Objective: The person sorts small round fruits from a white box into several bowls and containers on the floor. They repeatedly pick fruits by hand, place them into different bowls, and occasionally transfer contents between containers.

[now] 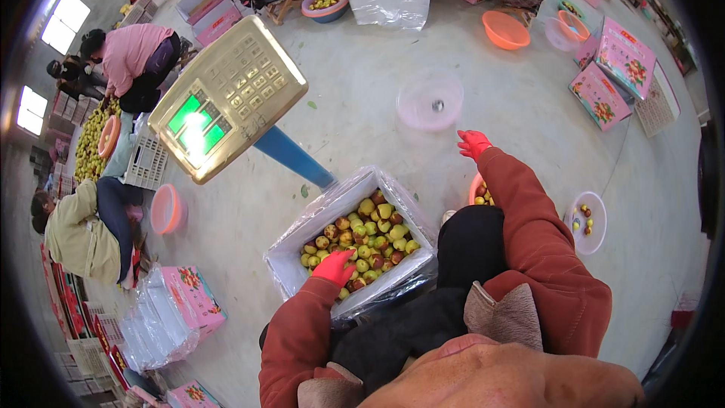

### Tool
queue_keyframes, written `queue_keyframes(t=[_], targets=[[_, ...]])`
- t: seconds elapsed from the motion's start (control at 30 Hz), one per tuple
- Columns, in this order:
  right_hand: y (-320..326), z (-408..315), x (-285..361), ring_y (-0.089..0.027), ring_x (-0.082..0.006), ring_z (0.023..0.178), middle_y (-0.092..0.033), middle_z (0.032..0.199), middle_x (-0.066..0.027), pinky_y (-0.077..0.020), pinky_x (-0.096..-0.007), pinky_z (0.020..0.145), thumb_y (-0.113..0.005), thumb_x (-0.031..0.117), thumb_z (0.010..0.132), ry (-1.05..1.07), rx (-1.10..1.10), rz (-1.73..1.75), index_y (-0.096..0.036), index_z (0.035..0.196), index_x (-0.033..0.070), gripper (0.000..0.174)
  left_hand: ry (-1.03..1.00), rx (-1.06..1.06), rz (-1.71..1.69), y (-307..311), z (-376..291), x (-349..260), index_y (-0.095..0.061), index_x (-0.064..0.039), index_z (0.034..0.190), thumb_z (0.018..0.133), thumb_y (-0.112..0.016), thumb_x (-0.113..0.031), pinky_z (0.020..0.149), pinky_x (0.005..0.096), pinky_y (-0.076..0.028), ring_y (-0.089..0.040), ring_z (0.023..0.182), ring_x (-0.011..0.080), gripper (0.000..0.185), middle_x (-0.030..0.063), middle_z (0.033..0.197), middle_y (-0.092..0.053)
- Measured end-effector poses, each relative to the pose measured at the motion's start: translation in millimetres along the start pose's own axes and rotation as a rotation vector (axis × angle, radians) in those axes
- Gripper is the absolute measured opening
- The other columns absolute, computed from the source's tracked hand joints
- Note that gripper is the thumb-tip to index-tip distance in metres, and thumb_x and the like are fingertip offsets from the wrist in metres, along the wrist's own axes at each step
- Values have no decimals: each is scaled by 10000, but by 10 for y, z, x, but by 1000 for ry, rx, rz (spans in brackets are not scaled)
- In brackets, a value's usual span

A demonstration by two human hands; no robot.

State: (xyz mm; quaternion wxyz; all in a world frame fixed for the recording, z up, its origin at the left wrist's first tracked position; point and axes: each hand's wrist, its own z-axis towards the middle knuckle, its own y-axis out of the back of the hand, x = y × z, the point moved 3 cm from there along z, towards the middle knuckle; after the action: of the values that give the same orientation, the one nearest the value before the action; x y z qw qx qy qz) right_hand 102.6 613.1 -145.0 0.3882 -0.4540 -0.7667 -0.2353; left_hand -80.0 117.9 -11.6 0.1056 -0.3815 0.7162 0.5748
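Observation:
A foam box (290,285) lined with clear plastic and filled with green-brown jujubes (368,232) sits before me at the foot of a scale's blue post. My left hand (335,268), in a red glove, rests on the jujubes at the box's near left side; whether its fingers grip one is hidden. My right hand (473,144), also red-gloved, is held out beyond the box with fingers apart and nothing in it. A translucent pink basin (430,103) lies just ahead of it. An orange basin (473,188) of jujubes is partly hidden under my right forearm.
The gold scale head (238,90) with a lit green display rises at upper left. A white basin (592,243) with a few jujubes stands at right. Pink cartons (626,59) stand at upper right. Several people sit around, one in a pink top (133,54) beside a jujube heap.

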Motion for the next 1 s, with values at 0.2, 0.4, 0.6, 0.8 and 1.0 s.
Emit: queue_keyframes(t=[0.2,0.4,0.6,0.8,1.0], targets=[[-485,-611,-6,-533,-362,1109,-462,1280,-226,-511,-468,843,-583,248,874,-223,413,-41,-414,1257,-11,493,-75,-175,-89,109,12,-128,-558,-132,1194,826,-615,-167,801,376,-470,-576,940,307,374,135,1027,-593],[-309,-827,133,-580,-361,1017,-543,1147,-204,-538,-475,772,-580,218,868,-171,327,-27,-452,1213,22,417,-92,-358,-132,171,-107,-51,-587,-130,1135,854,-579,-152,764,375,-475,-588,886,302,282,124,939,-608],[-15,-1207,95,-607,-329,906,-566,1049,-160,-544,-464,722,-603,204,851,-131,230,49,-442,1200,33,420,-168,-420,-114,127,-176,12,-616,-134,1098,865,-565,-165,749,378,-481,-596,863,311,241,114,896,-622],[423,-1870,-306,-624,-255,869,-626,941,-147,-525,-418,694,-654,276,824,-331,258,189,-583,1057,54,330,-134,-409,-132,80,-233,9,-624,-135,1087,871,-548,-165,789,370,-478,-594,914,309,231,129,967,-628],[982,-2402,-1183,-630,-252,836,-633,907,-142,-522,-411,666,-660,284,819,-397,286,26,-599,1025,55,314,-38,-387,-139,48,-306,16,-633,-136,1090,875,-550,-170,855,357,-466,-592,983,292,233,144,1039,-627]])
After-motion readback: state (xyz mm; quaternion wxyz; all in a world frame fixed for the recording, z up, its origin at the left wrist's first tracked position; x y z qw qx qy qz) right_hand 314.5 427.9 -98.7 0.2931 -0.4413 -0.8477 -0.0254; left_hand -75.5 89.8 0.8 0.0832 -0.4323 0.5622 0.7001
